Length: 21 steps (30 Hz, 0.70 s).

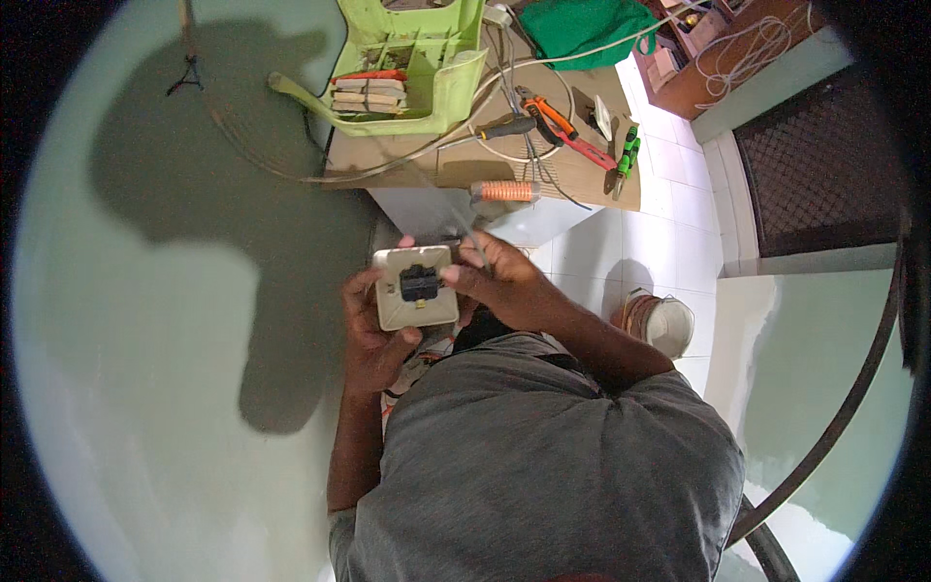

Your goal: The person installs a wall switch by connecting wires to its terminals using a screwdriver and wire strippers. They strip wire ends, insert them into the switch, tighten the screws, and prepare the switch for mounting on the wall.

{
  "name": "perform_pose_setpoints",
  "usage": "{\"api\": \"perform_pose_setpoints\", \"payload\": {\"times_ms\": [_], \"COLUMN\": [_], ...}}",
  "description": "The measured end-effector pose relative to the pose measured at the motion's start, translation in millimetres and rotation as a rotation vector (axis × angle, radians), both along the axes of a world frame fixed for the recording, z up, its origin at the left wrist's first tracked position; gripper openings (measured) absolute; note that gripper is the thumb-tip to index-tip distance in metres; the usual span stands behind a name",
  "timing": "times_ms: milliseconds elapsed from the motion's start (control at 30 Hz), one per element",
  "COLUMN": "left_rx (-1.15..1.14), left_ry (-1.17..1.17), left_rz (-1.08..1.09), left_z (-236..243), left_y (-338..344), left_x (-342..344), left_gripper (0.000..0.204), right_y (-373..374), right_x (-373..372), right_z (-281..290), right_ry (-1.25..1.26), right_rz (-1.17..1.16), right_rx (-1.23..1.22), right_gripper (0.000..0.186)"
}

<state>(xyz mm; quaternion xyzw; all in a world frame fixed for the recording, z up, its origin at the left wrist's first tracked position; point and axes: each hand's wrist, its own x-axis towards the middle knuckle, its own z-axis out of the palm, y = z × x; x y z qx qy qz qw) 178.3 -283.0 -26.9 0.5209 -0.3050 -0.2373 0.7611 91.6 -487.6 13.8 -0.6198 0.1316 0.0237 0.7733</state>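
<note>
A square cream-white wall plate (393,303) is held up in front of me, with a black module (420,283) set in its middle. My left hand (373,335) is closed around its left and lower edge, thumb along the bottom. On the opposite side, my right hand (504,281) is bent in, its thumb against the plate's right edge. A thin grey cable (451,206), blurred, slants down from the upper left across the right hand's fingers. Whether those fingers grip the cable is unclear.
Beyond my hands stands a cardboard-topped table (407,173) carrying a lime-green toolbox (451,92), a screwdriver (509,128), red-handled pliers (587,150), green-handled cutters (628,155) and loose cables. A green wall (165,369) is close on my left. A bucket (669,327) stands on the tiled floor.
</note>
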Motion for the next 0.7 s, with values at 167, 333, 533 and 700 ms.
{"api": "perform_pose_setpoints", "payload": {"times_ms": [167, 333, 533, 700], "left_rx": [-0.06, 0.051, 0.112, 0.19], "left_ry": [0.142, 0.115, 0.085, 0.186], "left_rz": [-0.213, -0.245, -0.181, -0.095], "left_z": [14.6, 7.1, -7.0, -7.8], "left_y": [-49.8, -64.4, -50.8, -27.5], "left_x": [15.9, 30.3, 41.2, 45.2], "left_gripper": [0.101, 0.106, 0.102, 0.104], "right_y": [-52.6, -144.7, -297.0, -402.8], "right_x": [-6.1, 6.5, 70.9, 120.4], "right_z": [9.2, 5.9, -49.6, -119.1], "right_ry": [-0.098, -0.143, 0.025, 0.033], "right_rz": [-0.208, -0.487, -0.607, -0.325], "right_rx": [-0.069, -0.246, -0.639, -1.255], "right_gripper": [0.025, 0.024, 0.027, 0.028]}}
